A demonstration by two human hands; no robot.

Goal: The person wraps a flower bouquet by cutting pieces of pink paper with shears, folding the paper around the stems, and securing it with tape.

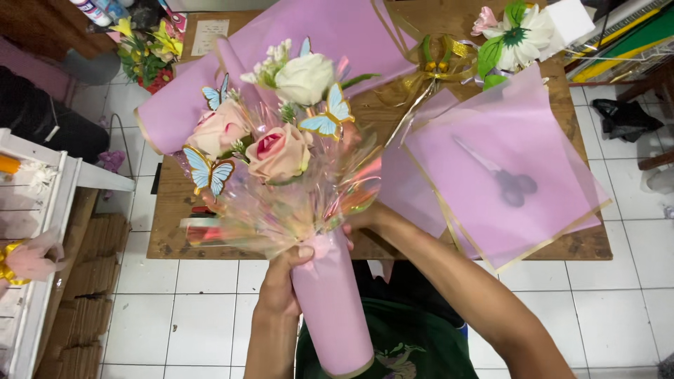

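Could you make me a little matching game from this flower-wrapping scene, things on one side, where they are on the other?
Things:
1. bouquet
2. scissors
3. white and green flower
4. gold ribbon

Places:
A. under a see-through pink sheet on the table
B. at the table's far right corner
C. held up by the left hand around its pink wrapped stem, the right hand at the cellophane
D. on the table, between the pink sheets

Pairs: 1-C, 2-A, 3-B, 4-D
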